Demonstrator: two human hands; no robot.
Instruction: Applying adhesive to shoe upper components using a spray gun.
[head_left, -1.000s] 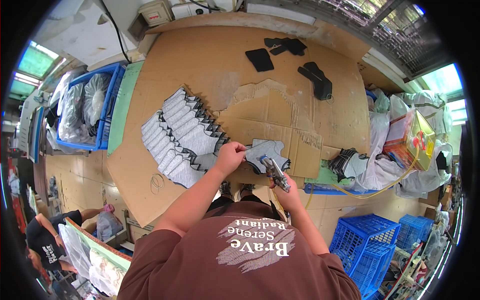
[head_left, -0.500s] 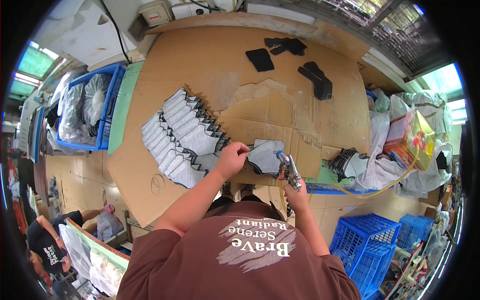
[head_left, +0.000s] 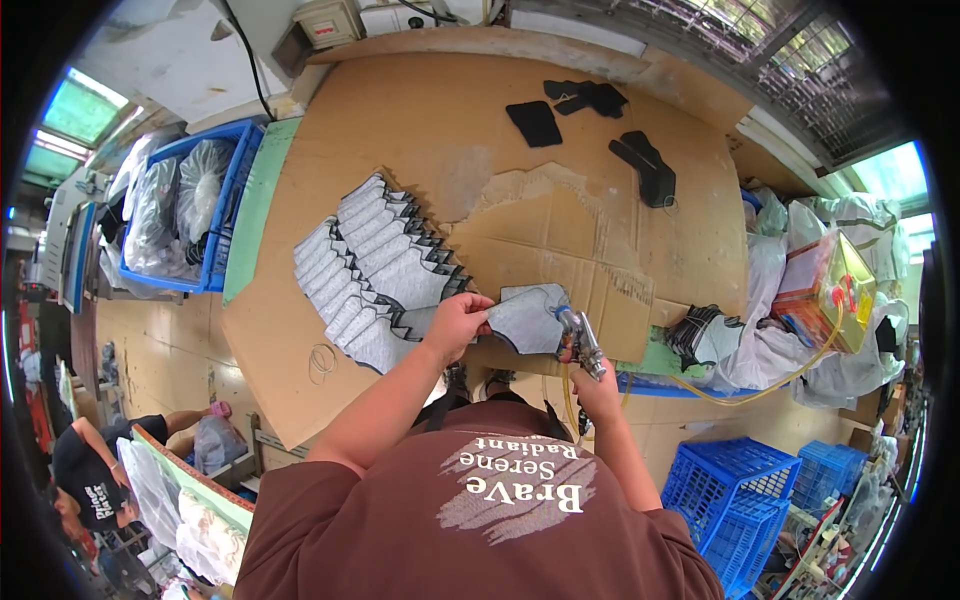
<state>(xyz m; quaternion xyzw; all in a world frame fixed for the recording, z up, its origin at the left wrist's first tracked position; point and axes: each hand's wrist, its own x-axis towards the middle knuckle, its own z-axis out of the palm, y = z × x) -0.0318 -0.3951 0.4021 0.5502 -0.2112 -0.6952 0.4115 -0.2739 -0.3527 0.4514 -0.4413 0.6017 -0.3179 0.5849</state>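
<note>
My left hand (head_left: 460, 325) pinches the left edge of a grey fabric piece (head_left: 527, 318) with a dark border, at the near edge of the cardboard-covered table. A metal spray gun (head_left: 583, 345) is gripped in my right hand (head_left: 598, 390), its blue-ringed nozzle close to the piece's right edge. A yellowish hose hangs from the gun. Left of my left hand lie two overlapping rows of similar grey pieces (head_left: 385, 245), fanned out with their dark edges showing. Whether spray is coming out cannot be made out.
Black cut pieces (head_left: 645, 170) lie at the far right of the cardboard (head_left: 400, 110). A bundle of grey pieces (head_left: 705, 335) sits at the right edge, near plastic bags and a square can (head_left: 825, 290). Blue crates (head_left: 235, 190) stand left and lower right. Another person (head_left: 85, 470) is at lower left.
The fabric piece by the gun now shows more of its grey face and sits slightly lower. Both hands keep their holds; the whole view has shifted slightly.
</note>
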